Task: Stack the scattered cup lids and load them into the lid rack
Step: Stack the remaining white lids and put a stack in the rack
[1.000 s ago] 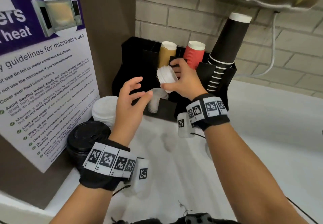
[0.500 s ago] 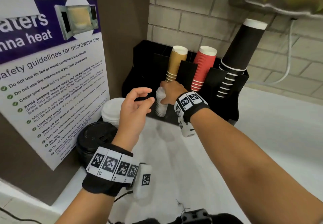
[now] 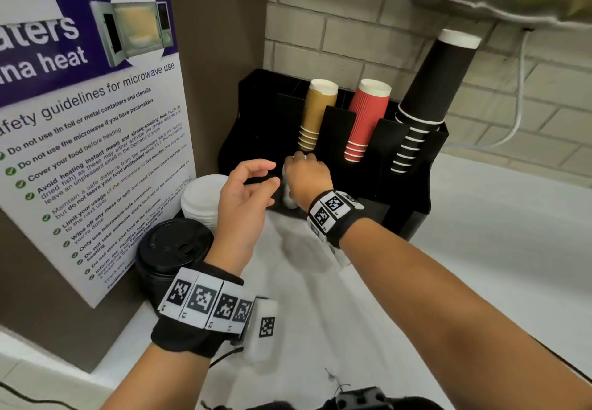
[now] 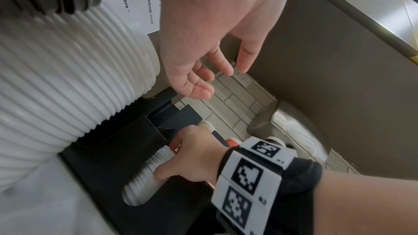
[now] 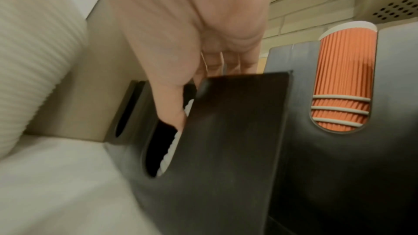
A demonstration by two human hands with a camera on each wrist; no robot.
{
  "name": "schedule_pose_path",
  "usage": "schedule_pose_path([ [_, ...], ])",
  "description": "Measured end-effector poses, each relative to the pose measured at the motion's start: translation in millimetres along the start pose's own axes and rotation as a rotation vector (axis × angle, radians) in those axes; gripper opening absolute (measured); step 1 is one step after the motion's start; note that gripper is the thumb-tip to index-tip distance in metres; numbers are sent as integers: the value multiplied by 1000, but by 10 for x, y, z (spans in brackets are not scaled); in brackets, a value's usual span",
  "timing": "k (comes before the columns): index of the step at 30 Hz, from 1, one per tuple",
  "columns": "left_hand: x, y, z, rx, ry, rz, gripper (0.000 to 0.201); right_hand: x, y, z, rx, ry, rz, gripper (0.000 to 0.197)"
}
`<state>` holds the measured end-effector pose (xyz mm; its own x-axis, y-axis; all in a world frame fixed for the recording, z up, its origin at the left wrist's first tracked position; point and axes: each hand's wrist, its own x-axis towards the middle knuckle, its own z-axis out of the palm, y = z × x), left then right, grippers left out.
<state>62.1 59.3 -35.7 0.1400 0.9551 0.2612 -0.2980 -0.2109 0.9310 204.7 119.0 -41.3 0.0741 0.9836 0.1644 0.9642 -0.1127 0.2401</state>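
A black lid and cup rack [image 3: 368,185] stands against the brick wall. My right hand [image 3: 298,161] reaches into its front left slot and grips a stack of small white lids [image 3: 288,199] that sits in that slot. In the left wrist view the right hand [image 4: 178,158] curls over the top of the small lid stack [image 4: 144,181]. The right wrist view shows the thumb inside the slot of the rack [image 5: 237,131], with lid edges [image 5: 173,145] below it. My left hand [image 3: 272,173] hovers open and empty just left of the slot.
A stack of large white lids [image 3: 205,198] and a stack of black lids [image 3: 174,246] stand on the white counter [image 3: 480,249] left of the rack, under a microwave poster [image 3: 89,127]. Brown [image 3: 317,111], red [image 3: 368,115] and black [image 3: 432,89] cup stacks fill the rack.
My right hand has brought the small white lid stack down from in front of the cups into the rack's front slot. The left hand has stayed open beside it.
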Motion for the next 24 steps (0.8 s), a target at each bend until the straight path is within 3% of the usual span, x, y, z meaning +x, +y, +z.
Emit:
schedule_pose_path([
  [5,-28,12,5,-1,-12,-6,31,-81,-17,85,-11,28,-49,38],
  [8,-31,23,18,3,-20,-7,31,-122,24,47,67,-4,-62,45],
  [11,-26,21,37,4,-34,-3,31,-245,116,-101,283,-4,-50,53],
  [13,-35,11,65,-4,-75,-7,28,-423,263,-230,544,91,-14,52],
  [16,-55,-33,96,16,-146,-37,26,-810,648,-361,854,192,148,41],
  [18,-68,-71,112,36,-197,-79,23,-1148,964,-351,938,159,325,32],
  [21,-107,-117,149,49,-261,-136,22,-1654,1330,-210,872,8,546,29],
  [24,-158,-154,198,51,-298,-179,20,-1997,1441,-45,743,-191,677,51],
])
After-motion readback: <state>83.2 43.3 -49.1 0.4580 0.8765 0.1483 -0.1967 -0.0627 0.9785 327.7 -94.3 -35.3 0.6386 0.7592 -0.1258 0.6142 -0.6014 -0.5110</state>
